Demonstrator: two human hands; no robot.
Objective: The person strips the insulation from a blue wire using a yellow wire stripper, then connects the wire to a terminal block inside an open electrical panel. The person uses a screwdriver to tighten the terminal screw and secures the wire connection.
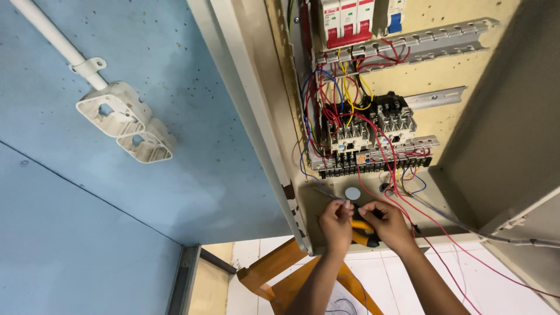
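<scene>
Two hands work low in the open electrical cabinet [291,146], just under the terminal strip [373,166]. Left hand [336,224] has its fingertips pinched on the end of a thin blue-grey wire [326,192]; the wire runs up and to the left from the pinch, toward the cabinet's left edge, so its long axis is a diagonal with the free end at the fingers. Right hand [389,224] is clenched round the yellow-and-black handles of a plier-type tool [363,232]; the tool lies between both hands, roughly crosswise, its head hidden behind the left fingers, so I cannot tell if the jaws bite the wire. Wire end sits just above and left of the tool, nearly touching; left hand is the nearer one. A round grey knockout disc [352,193] sits just above the hands. Red wires [431,219] trail down to the right, past the right wrist. Orange wooden ladder [280,274] stands below.
</scene>
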